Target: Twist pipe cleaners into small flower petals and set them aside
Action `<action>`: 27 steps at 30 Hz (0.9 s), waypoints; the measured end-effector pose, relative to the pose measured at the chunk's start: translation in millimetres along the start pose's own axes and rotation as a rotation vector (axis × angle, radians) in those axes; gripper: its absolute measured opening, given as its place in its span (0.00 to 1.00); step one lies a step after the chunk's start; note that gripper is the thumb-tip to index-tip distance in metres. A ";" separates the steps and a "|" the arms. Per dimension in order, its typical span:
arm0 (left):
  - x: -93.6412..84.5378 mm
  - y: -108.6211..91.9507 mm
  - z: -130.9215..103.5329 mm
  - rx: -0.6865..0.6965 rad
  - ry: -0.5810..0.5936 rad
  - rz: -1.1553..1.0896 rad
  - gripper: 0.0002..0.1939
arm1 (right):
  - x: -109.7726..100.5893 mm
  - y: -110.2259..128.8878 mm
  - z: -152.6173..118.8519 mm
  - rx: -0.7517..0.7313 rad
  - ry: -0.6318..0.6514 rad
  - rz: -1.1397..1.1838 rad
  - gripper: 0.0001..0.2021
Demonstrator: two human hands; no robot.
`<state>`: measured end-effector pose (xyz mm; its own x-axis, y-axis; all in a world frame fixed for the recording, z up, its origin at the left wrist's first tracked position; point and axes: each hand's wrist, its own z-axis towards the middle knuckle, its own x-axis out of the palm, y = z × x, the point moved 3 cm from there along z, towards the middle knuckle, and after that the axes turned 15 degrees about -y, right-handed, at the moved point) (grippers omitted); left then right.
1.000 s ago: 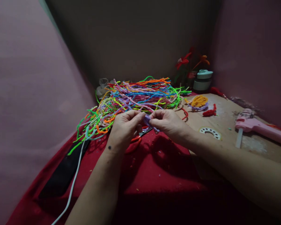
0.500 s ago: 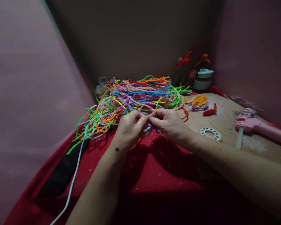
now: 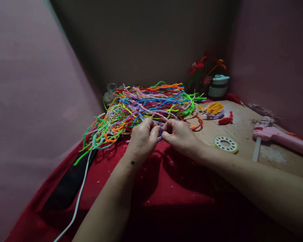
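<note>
My left hand (image 3: 143,139) and my right hand (image 3: 179,137) meet just in front of a heap of colourful pipe cleaners (image 3: 151,101). Both are closed in a pinch on a purple pipe cleaner (image 3: 162,130), of which a short piece shows between the fingertips. Most of it is hidden by my fingers. Under the hands lies a red cloth (image 3: 141,188) with tiny scraps on it.
To the right, brown cardboard (image 3: 204,131) bears a white-and-yellow ring (image 3: 226,144), a pink glue gun (image 3: 272,132), a yellow pipe-cleaner coil (image 3: 214,108) and a red twisted piece (image 3: 226,119). At left lie a dark flat object (image 3: 65,188) and a white cable (image 3: 77,205). Behind stands a jar (image 3: 218,85).
My fingertips have drawn slightly apart, and more of the purple pipe cleaner shows between them. The loose purple end that hung below the fingers is mostly out of sight. The view has shifted slightly.
</note>
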<state>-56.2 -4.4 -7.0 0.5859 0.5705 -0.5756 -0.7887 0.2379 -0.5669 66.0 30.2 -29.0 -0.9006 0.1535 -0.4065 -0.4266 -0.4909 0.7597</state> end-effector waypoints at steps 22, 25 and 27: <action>-6.3 0.6 5.0 0.089 0.087 0.079 0.06 | 6.3 -0.1 -1.4 0.078 0.149 0.093 0.05; -8.9 1.6 6.6 0.110 0.076 0.071 0.06 | 6.0 1.8 -2.4 0.178 0.207 0.174 0.05; -11.0 2.7 8.0 0.077 0.074 0.042 0.06 | 5.6 1.7 -3.1 0.315 0.266 0.285 0.06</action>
<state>-66.3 -3.8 2.6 0.5624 0.5220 -0.6413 -0.8228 0.2762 -0.4967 60.5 27.6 -31.6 -0.9501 -0.1935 -0.2446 -0.2078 -0.1924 0.9591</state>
